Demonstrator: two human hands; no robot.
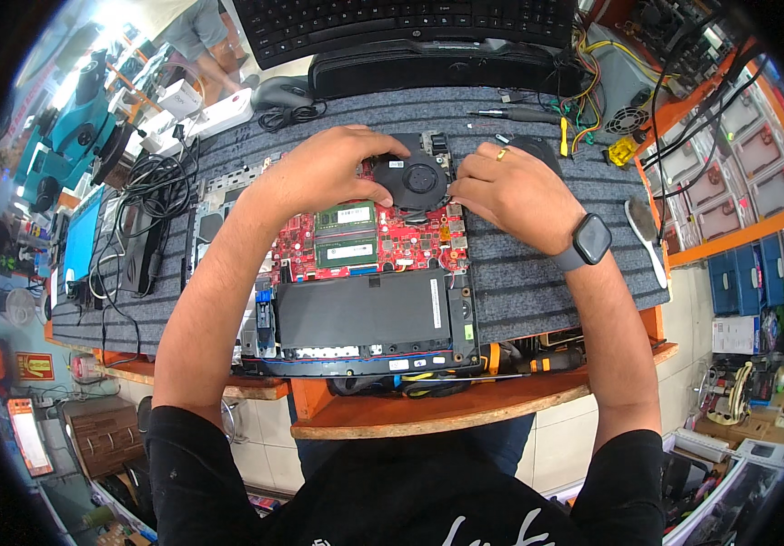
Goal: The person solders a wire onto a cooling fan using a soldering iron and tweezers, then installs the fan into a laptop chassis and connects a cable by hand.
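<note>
An opened laptop base lies on the ribbed grey mat, its red circuit board (395, 244) exposed. Two green memory modules (345, 254) sit on the board, and a flat black battery (360, 309) fills the near side. At the far right corner of the base is a black round cooling fan (419, 178). My left hand (315, 173) grips the fan from its left, thumb at the near edge and fingers at the far edge. My right hand (519, 196) is closed in a pinch beside the fan's right edge; what its fingertips hold is hidden.
A keyboard (392, 27) stands behind the mat. A screwdriver (515, 116) lies at the far right, and a brush (647, 241) at the right edge. Coiled black cables (155, 182) are on the left. An open drawer (447, 409) with tools juts out in front.
</note>
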